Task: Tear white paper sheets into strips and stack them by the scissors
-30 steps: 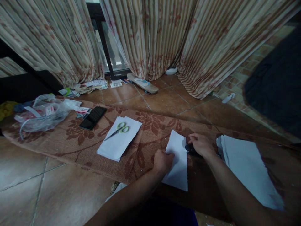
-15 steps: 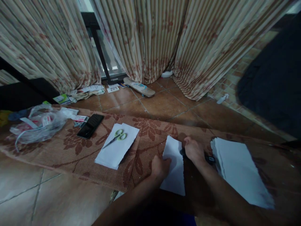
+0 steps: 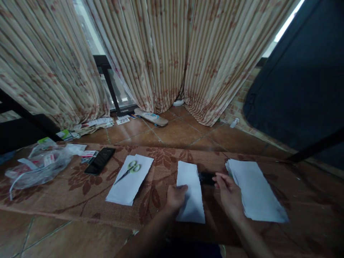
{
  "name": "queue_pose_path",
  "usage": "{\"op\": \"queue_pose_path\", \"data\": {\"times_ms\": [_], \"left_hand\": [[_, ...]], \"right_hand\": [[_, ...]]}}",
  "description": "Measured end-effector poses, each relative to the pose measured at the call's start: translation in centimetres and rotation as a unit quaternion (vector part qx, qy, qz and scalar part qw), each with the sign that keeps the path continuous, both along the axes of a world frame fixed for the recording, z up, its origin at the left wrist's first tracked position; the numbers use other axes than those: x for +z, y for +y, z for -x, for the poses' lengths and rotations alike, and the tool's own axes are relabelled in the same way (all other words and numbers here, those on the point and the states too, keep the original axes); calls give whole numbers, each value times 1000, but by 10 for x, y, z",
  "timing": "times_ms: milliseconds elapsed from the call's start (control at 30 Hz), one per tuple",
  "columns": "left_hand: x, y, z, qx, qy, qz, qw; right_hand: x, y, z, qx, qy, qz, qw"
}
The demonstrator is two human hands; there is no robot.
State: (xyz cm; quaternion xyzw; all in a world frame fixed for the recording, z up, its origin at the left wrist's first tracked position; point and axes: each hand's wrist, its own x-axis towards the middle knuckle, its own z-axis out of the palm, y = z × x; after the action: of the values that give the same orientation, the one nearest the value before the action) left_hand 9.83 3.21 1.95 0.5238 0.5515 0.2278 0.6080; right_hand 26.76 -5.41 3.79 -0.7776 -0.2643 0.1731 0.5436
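My left hand [image 3: 176,197] grips the left side of a narrow white stack of paper [image 3: 192,208], its thumb lying on top. The stack's long edges are ragged. At its upper right edge lies a dark tool that looks like a stapler [image 3: 206,178], its front end meeting the paper. My right hand [image 3: 228,188] has its fingertips closed at the tool's right end. Just beyond that hand is a thicker stack of white sheets [image 3: 258,190]. To the left, green-handled scissors [image 3: 131,168] rest on another small pile of paper [image 3: 129,193].
A brown patterned cloth [image 3: 150,211] covers the low surface. On its left are a black phone [image 3: 100,161] and a clear plastic bag [image 3: 40,165]. Behind, a skateboard [image 3: 151,116] lies on the tiled floor below striped curtains [image 3: 161,53]. A dark covered shape [image 3: 298,82] stands at right.
My right hand has shifted from on top of the dark tool to its right end, leaving more of it exposed. My left hand stays on the paper. The camera view has tilted up and turned right.
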Motion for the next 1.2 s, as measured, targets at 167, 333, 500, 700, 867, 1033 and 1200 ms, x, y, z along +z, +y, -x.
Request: {"op": "queue_pose_path", "data": {"times_ms": [167, 333, 500, 700, 867, 1033, 1200], "left_hand": [[7, 2, 7, 4, -41, -13, 999], [17, 3, 15, -3, -83, -7, 997], [25, 1, 30, -51, -113, 16, 992], [15, -1, 30, -86, -70, 10, 994], [2, 10, 15, -83, -17, -5, 996], [-1, 20, 0, -93, 35, -14, 995], [-2, 24, -15, -115, 67, -23, 991]], "right_hand": [[-9, -37, 52, 132, 56, 92, 985], [-11, -30, 69, 186, 128, 80, 971], [-10, -10, 66, 189, 217, 14, 958], [-11, -1, 61, 205, 147, 46, 967], [-1, -10, 42, 130, -73, 143, 978], [13, 7, -2, 58, -154, 74, 984], [13, 57, -40, 75, -193, 110, 972]]}}
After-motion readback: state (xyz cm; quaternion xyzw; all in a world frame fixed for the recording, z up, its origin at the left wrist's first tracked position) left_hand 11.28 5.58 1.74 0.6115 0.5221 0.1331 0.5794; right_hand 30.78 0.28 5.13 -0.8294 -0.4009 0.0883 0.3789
